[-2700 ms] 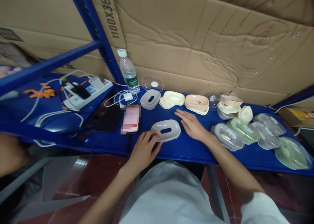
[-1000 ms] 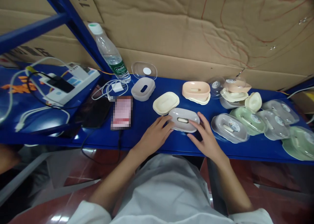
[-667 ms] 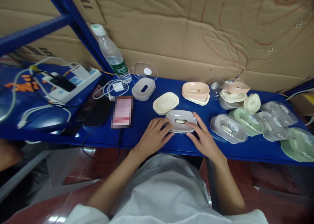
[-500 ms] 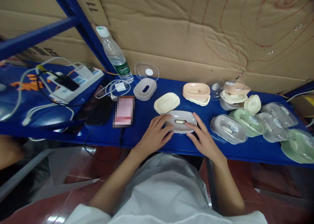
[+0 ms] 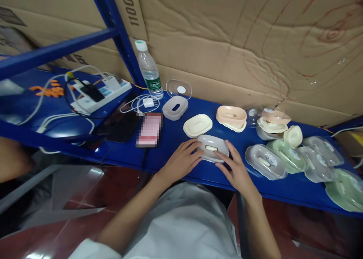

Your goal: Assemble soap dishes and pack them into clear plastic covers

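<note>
A grey oval soap dish (image 5: 214, 141) with a slot in its middle lies at the table's front edge, and a cream part shows through the slot. My left hand (image 5: 185, 155) is closed round the dish's left end, thumb at the near side. At the right end, my right hand (image 5: 233, 163) grips the dish, its index finger reaching in by the slot. Just behind the dish lies a cream oval tray (image 5: 197, 125). A peach soap dish (image 5: 231, 116) sits on a cream tray farther back to the right.
Several lidded soap dishes, among them a grey one (image 5: 266, 161) and a green one (image 5: 347, 189), crowd the right side. At left are a grey dish (image 5: 175, 108), a clear lid (image 5: 173, 88), a water bottle (image 5: 151, 75), a phone (image 5: 149, 129) and a power strip (image 5: 102, 96).
The view has shifted, so everything sits a little farther right and lower. Both hands keep hold of the grey soap dish in nearly the same pose.
</note>
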The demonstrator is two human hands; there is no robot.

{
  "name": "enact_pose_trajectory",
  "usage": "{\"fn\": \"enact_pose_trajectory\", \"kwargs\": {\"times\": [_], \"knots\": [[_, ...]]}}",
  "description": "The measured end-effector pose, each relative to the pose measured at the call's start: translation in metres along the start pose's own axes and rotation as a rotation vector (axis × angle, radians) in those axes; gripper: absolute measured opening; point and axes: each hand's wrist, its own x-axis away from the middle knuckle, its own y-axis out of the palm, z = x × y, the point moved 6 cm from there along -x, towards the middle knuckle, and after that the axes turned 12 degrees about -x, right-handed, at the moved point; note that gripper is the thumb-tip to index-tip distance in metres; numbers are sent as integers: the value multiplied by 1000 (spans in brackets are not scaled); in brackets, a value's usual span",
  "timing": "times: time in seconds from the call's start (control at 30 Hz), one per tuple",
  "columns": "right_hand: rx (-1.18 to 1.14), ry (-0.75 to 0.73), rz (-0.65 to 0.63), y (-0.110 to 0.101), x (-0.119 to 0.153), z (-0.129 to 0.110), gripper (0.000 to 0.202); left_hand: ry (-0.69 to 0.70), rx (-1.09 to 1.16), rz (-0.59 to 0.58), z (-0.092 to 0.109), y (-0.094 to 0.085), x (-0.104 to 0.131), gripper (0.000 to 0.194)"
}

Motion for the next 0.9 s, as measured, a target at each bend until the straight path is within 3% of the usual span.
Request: {"fn": "enact_pose_trajectory", "kwargs": {"times": [0.23, 0.33, 0.4, 0.5, 0.6, 0.7, 0.8, 0.9], "knots": [[89, -36, -62, -3, 0, -9, 55, -4, -25, -2, 4, -12, 17, 15], [104, -70, -46, -16, -20, -29, 59, -5, -4, 22, 0, -20, 38, 16], [124, -101, 31, -23, -51, -43, 59, -22, 7, 50, -5, -23, 49, 16], [121, -127, 205, -23, -123, -49, 53, -66, -28, 70, -10, -21, 57, 17], [67, -23, 265, -4, -210, -24, 53, -67, -80, 65, -8, -19, 57, 19], [43, 206, 261, 19, -282, 15, 53, -60, -78, 84, -6, -22, 57, 19], [46, 317, 234, 38, -324, 36, 46, -62, -57, 94, -8, -26, 59, 19], [81, 341, 194, 52, -342, 41, 32, -52, -40, 84, -9, -26, 60, 21]]}}
